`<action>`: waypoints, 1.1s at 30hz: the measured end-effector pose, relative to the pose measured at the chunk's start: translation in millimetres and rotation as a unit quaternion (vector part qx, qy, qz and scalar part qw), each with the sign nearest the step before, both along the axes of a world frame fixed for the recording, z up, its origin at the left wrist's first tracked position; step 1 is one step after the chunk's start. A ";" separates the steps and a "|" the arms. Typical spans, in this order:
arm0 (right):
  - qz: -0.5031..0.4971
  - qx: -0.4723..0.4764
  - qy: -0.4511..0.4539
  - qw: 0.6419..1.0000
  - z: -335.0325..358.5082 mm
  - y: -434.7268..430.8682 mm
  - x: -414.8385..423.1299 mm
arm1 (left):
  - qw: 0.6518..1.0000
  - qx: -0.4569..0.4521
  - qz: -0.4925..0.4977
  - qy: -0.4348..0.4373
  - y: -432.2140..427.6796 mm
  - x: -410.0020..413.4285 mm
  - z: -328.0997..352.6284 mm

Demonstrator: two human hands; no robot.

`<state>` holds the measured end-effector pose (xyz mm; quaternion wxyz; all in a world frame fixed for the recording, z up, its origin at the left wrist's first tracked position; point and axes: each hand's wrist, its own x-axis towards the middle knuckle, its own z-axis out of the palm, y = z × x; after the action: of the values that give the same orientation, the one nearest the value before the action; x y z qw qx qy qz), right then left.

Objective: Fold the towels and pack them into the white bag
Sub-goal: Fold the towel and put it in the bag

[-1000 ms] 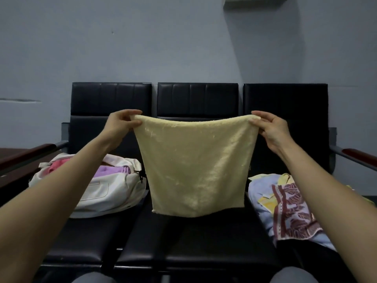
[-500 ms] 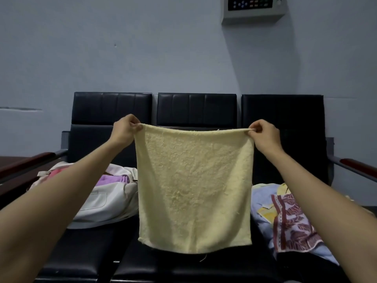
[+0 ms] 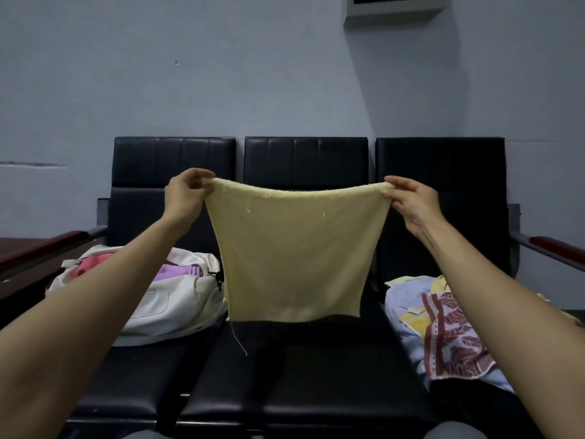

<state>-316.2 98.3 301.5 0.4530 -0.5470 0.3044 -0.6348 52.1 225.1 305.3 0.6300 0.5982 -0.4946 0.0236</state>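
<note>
A pale yellow towel (image 3: 294, 255) hangs spread in the air over the middle seat. My left hand (image 3: 185, 198) pinches its upper left corner and my right hand (image 3: 411, 202) pinches its upper right corner. Its top edge sags a little between them, and a loose thread dangles from the lower left corner. The white bag (image 3: 164, 305) lies open on the left seat with pink and purple towels (image 3: 180, 270) inside. A pile of unfolded towels (image 3: 443, 331), light blue and maroon-patterned, lies on the right seat.
A row of three black padded seats (image 3: 304, 375) stands against a grey wall, with wooden armrests (image 3: 557, 248) at both ends. A grey control panel (image 3: 392, 7) hangs on the wall above. My knees show at the bottom edge.
The towel's lower edge has swung up and away from me and its top edge now sags. The view has tilted slightly, and both hands still hold the corners.
</note>
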 end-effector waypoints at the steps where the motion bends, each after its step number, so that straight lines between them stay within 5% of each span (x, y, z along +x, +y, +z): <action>1: 0.009 -0.003 -0.034 0.999 0.6 1.4 1.5 | 1.000 -0.013 -0.004 0.012 0.6 -1.0 -0.5; 4: 0.000 -0.032 -0.057 0.998 3.2 2.9 1.6 | 0.998 -0.046 -0.024 0.030 5.0 -5.4 5.1; 9: -0.161 -0.136 0.184 0.960 0.3 4.7 -3.1 | 0.998 -0.014 -0.013 -0.058 9.1 -5.2 11.0; 13: -0.210 -0.186 0.191 0.941 -1.1 3.6 -1.9 | 0.989 0.045 0.011 -0.139 4.8 -3.4 15.5; 19: -0.187 -0.094 0.204 0.956 -17.2 -28.3 0.7 | 0.986 0.133 -0.013 -0.098 -28.7 8.4 15.6; 24: -0.194 -0.027 0.273 0.942 -63.8 -73.7 4.8 | 0.955 0.228 0.041 -0.183 -87.0 15.0 -29.5; 30: -0.154 -0.026 0.158 0.975 -68.3 -93.2 11.1 | 0.991 0.118 -0.021 -0.061 -109.6 7.0 -46.2; 33: -0.122 -0.048 0.118 0.984 -63.9 -87.7 10.5 | 0.986 0.128 -0.026 -0.104 -99.2 6.7 -42.9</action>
<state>-305.7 10.6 237.6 0.3065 -0.5979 0.3888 -0.6304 58.8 126.0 262.3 0.4937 0.6549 -0.5721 0.0056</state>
